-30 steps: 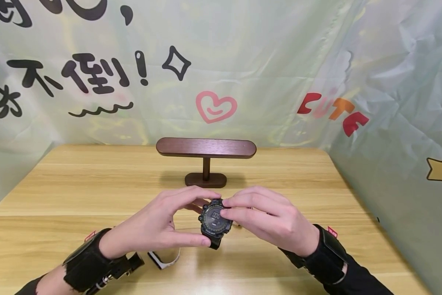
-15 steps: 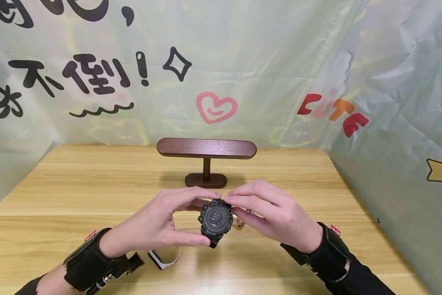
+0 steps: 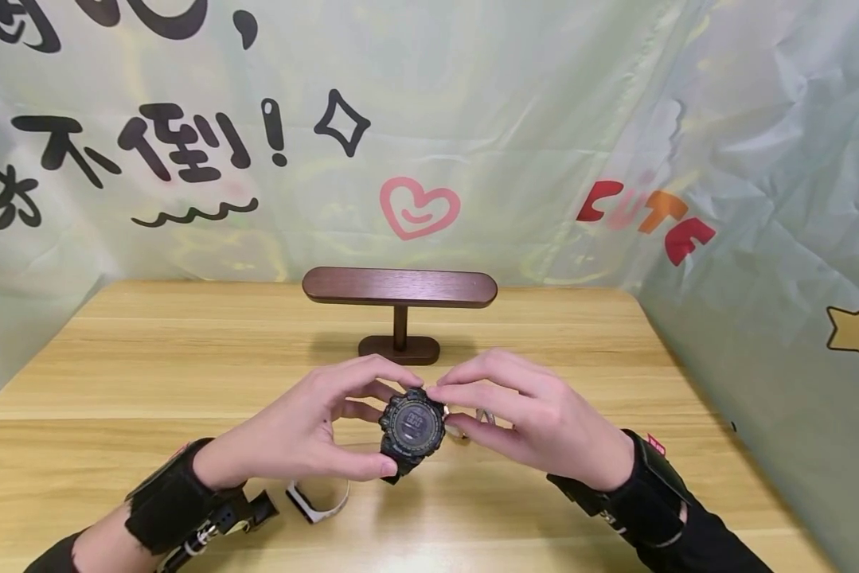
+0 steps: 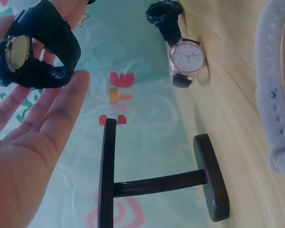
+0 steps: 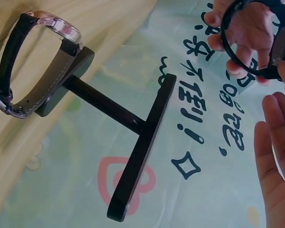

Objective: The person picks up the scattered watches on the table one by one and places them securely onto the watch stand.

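A black digital watch (image 3: 415, 426) is held up above the table, its display facing the head camera. My left hand (image 3: 314, 418) grips it from the left, thumb at the lower strap and fingertips at the top. From the other side, fingertips of my right hand (image 3: 525, 410) touch the upper right rim of the case. In the right wrist view, two fingers (image 5: 275, 137) extend straight below the watch, apart from it. The left wrist view shows the closed loop of the watch's strap (image 4: 61, 38) and its metal case back (image 4: 18, 51).
A dark brown T-shaped stand (image 3: 400, 286) stands behind the hands. A white-strapped band (image 3: 318, 503) lies near the left wrist. A rose-gold watch with black strap (image 4: 187, 58) and another black watch (image 4: 165, 18) sit on the table. A printed cloth (image 3: 429, 103) closes the back.
My right fingertips have moved off the watch face to its upper right rim. The watch and left hand have shifted slightly left and tilted a little.
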Action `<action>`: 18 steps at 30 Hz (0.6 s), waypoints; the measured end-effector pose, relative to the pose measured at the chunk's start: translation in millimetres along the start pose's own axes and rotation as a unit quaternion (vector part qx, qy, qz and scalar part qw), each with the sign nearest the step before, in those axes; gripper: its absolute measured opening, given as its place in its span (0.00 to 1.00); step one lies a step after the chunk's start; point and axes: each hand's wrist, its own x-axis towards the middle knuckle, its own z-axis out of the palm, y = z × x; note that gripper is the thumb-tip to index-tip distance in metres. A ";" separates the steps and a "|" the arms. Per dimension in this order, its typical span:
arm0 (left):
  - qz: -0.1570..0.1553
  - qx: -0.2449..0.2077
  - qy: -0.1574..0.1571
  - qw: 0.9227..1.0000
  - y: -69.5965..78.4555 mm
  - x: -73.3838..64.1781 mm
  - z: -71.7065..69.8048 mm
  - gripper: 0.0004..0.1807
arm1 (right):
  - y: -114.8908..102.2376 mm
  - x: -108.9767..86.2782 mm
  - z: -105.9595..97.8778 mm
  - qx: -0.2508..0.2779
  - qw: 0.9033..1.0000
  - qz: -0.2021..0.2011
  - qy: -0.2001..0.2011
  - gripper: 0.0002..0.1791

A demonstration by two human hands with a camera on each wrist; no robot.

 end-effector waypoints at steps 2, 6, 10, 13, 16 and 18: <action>-0.002 -0.017 -0.008 1.000 -1.3 -0.1 -1.0 0.36 | -0.3 -0.1 -0.7 0.004 1.000 -0.003 -0.010 0.16; 0.008 -0.044 -0.027 0.999 -4.1 -0.2 -2.2 0.38 | 0.0 -1.2 -2.2 0.011 0.999 -0.007 -0.031 0.20; 0.004 -0.054 -0.039 0.998 -6.4 0.2 -3.1 0.38 | -0.2 -2.9 -3.3 0.013 0.999 0.003 -0.051 0.23; -0.003 -0.062 -0.046 0.997 -8.0 0.7 -3.4 0.37 | -1.0 -4.4 -3.5 0.018 0.998 0.016 -0.066 0.24; -0.004 -0.074 -0.056 0.996 -9.9 1.1 -3.2 0.37 | -2.1 -5.6 -3.6 0.029 0.996 0.028 -0.084 0.26; -0.002 -0.085 -0.065 0.994 -10.9 1.2 -2.9 0.37 | -2.7 -6.1 -3.6 0.038 0.994 0.032 -0.096 0.28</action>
